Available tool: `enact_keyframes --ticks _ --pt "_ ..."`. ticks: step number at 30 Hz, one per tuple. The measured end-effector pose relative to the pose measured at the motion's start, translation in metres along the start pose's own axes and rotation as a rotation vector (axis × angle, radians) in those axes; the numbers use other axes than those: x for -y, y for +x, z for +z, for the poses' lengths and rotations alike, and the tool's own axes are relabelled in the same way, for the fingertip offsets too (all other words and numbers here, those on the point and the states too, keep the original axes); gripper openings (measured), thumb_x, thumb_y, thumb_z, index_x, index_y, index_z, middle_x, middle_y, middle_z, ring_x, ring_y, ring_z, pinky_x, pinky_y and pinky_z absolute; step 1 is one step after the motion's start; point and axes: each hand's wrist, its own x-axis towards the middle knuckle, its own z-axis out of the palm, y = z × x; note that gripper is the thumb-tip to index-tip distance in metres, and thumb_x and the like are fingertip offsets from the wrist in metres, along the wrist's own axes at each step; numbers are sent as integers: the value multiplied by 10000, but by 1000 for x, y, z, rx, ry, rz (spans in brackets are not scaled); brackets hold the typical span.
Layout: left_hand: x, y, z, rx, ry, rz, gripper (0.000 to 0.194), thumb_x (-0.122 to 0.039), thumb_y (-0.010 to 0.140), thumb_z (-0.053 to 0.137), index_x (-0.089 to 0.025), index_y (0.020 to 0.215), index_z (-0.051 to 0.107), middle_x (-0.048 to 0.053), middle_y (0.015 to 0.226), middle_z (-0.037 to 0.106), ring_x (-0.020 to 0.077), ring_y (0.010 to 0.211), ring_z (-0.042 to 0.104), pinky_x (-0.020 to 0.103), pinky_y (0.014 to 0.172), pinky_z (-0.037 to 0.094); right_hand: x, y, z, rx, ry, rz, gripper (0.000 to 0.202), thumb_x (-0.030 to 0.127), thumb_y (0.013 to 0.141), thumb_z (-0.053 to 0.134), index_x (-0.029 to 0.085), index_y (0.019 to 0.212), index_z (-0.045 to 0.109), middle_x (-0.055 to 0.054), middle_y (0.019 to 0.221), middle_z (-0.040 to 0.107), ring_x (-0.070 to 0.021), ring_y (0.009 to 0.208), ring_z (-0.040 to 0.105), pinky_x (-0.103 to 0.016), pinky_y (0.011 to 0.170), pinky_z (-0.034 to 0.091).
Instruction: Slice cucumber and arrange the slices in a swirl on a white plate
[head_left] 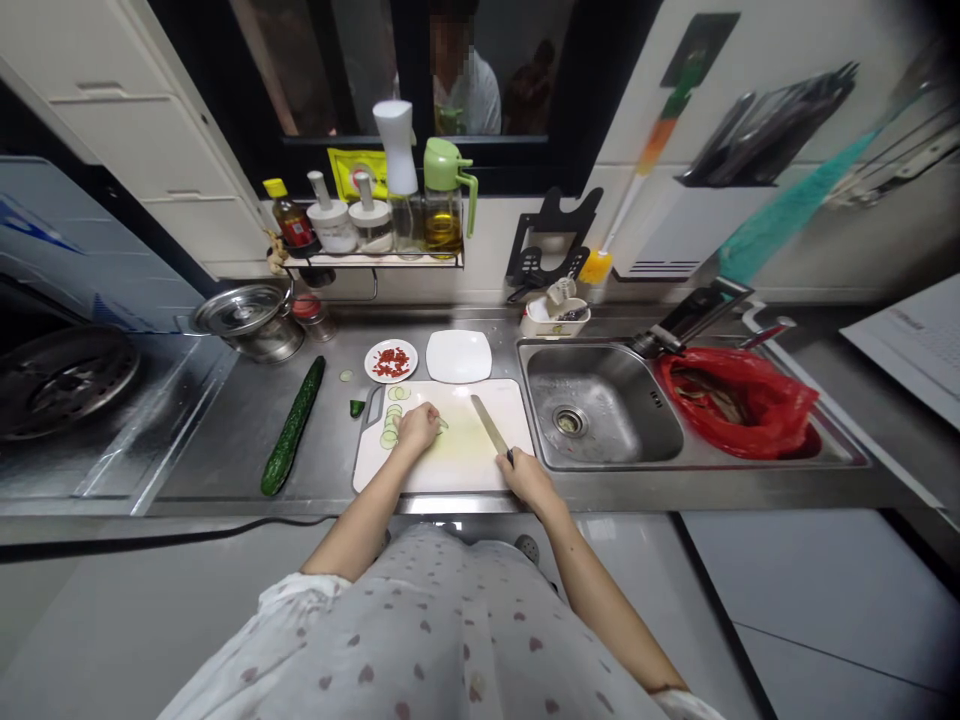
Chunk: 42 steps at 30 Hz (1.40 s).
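Note:
My right hand is wrapped round the dark handle of a kitchen knife, whose blade lies low over the right half of the white cutting board. At the left of the board, my left hand is closed, its fingertips pinching what looks like a thin cucumber slice. Several pale green cucumber slices lie along the board's left side, partly hidden behind that hand. A whole cucumber rests on the steel counter to the left. Beside the board's handle sits a small cucumber end.
Behind the board stand a plate of chopped red pieces and a white square plate. The sink borders the board on the right, with a red plastic bag beyond. A lidded steel pot is at the back left.

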Motion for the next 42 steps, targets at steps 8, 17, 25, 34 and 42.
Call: enact_keyframes --ticks 8,17,25,34,42 --pt "32 -28 -12 -1 -66 -71 195 -301 803 569 -277 965 677 13 948 728 215 955 622 383 909 315 -3 5 1 8 -15 -2 403 448 965 344 146 1096 576 -158 1032 677 -236 962 633 -273 708 395" --pt "73 -40 -21 -42 -54 -195 148 -330 789 583 -274 908 650 -17 896 725 186 895 629 345 843 346 -4 6 1 12 -15 -15 400 445 965 350 148 1101 581 -160 1039 676 -234 958 632 -273 704 391" --pt "98 -38 -24 -81 -43 -251 145 -348 784 572 -273 889 638 -5 881 715 205 890 633 362 844 351 -7 8 1 14 -12 -28 395 451 965 346 150 1081 574 -150 1019 676 -222 935 634 -264 678 380" --pt "80 -23 -24 -232 29 -227 394 -295 795 538 -306 1188 554 82 1178 615 286 1119 529 434 913 337 -6 8 2 7 -21 -22 392 453 962 350 153 1065 581 -152 1020 679 -232 950 632 -272 686 382" --pt "46 33 -21 -252 95 -245 416 -392 825 512 -264 1219 547 140 1249 556 339 1179 475 486 958 285 -5 8 1 -2 -28 -24 406 445 959 355 138 1096 583 -147 1047 678 -225 970 626 -259 678 375"
